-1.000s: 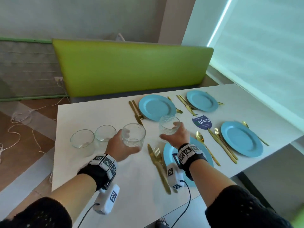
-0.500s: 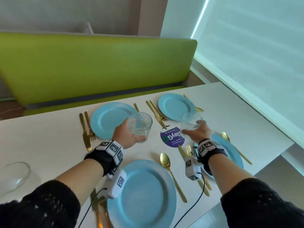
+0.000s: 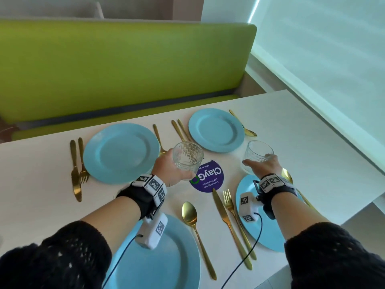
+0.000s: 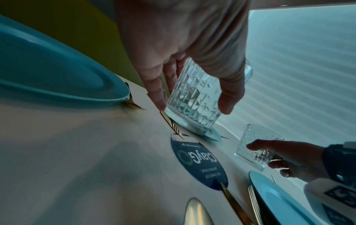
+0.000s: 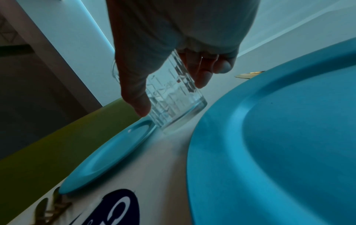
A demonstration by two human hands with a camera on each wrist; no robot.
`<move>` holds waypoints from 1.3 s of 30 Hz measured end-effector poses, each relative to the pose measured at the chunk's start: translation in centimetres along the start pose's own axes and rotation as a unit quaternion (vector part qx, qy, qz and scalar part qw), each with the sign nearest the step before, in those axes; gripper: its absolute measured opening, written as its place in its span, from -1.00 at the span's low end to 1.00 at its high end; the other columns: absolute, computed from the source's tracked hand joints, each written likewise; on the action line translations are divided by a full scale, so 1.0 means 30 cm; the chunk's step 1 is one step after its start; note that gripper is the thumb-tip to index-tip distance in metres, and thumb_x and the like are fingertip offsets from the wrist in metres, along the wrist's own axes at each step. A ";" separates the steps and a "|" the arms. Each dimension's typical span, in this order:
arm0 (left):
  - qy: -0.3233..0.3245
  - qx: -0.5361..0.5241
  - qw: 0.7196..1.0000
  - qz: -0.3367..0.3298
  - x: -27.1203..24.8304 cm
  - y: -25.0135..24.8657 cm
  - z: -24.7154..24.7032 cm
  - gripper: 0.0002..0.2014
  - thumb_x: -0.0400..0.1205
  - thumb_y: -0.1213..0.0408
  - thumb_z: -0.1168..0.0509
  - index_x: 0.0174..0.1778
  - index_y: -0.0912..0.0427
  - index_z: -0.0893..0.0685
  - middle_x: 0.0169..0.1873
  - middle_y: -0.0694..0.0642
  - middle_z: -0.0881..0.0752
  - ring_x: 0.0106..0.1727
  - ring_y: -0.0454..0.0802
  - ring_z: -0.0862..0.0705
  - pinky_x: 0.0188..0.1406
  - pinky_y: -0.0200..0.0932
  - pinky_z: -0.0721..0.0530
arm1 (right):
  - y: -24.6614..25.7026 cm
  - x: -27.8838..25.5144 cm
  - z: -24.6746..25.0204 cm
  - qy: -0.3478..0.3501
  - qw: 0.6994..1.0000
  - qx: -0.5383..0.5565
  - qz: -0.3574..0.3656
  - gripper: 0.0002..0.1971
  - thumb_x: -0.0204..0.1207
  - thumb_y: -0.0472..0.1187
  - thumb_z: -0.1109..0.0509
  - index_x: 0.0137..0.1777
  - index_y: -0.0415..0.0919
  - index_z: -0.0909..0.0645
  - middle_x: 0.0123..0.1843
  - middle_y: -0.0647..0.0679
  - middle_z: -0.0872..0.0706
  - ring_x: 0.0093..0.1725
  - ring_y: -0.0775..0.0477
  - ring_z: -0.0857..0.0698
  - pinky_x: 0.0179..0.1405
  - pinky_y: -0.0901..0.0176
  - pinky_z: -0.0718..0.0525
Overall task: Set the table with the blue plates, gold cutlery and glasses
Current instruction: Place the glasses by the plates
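Inspector: Holding two patterned glasses above the desk, you have each grip wrapped round one. Left hand clamps the left glass over the purple round sticker, beside the far left plate. Right hand pinches the right glass between the far right plate and the near right plate.

Operator: Risks?

Inspector: In the left wrist view your glass base hangs tilted just above the gold fork. Lower it there and, in my judgement, it could land on the tines and rock. Your right glass sits close to two plate rims; a clipped edge could chip it. Your wrist cables trail over the near plates and may drag cutlery.
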State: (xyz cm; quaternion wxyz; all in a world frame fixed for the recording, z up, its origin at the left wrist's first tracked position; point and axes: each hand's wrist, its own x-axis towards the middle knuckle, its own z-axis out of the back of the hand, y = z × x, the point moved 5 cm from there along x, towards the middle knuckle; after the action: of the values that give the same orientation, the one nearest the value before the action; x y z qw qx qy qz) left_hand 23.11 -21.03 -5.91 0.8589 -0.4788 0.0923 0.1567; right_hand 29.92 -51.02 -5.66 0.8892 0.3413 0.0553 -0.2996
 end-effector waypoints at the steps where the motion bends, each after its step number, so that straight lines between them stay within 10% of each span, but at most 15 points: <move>1: 0.000 0.003 1.000 0.000 0.006 -0.002 -0.006 -0.17 0.18 0.16 -0.67 0.37 0.14 -0.50 0.26 0.07 -0.67 0.26 0.03 -0.64 0.11 -0.27 -0.53 | 0.001 0.007 -0.005 0.000 1.000 0.000 0.000 -0.18 0.21 0.05 -0.63 0.42 -0.17 -0.34 0.34 -0.22 -0.60 0.32 -0.27 -0.59 0.25 -0.03 -0.58; 21: 0.027 0.000 1.000 0.000 0.061 0.033 -0.100 -0.05 -0.07 -0.13 -0.60 0.30 0.00 -0.53 0.11 -0.10 -0.72 0.15 -0.09 -0.71 0.13 -0.11 -0.74 | 0.011 0.112 -0.022 -0.026 0.995 0.084 -0.056 -0.14 0.24 -0.03 -0.63 0.47 -0.19 -0.28 0.36 -0.23 -0.58 0.32 -0.27 -0.59 0.21 -0.01 -0.58; 39: 0.067 0.067 0.995 -0.022 0.087 0.001 -0.198 -0.07 0.18 0.01 -0.64 0.47 0.05 -0.41 0.31 0.02 -0.67 0.29 0.01 -0.65 0.22 -0.20 -0.65 | -0.018 0.121 -0.010 -0.034 0.994 0.093 -0.042 -0.07 0.29 -0.26 -0.63 0.56 -0.16 -0.12 0.43 -0.32 -0.49 0.39 -0.36 -0.52 0.26 -0.10 -0.58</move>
State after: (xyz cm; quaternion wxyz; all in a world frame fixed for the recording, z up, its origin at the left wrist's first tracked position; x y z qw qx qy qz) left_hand 25.50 -25.61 -9.86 0.8842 -0.4312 0.1498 0.0987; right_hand 32.60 -52.96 -7.31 0.8417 0.4094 0.0111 -0.3519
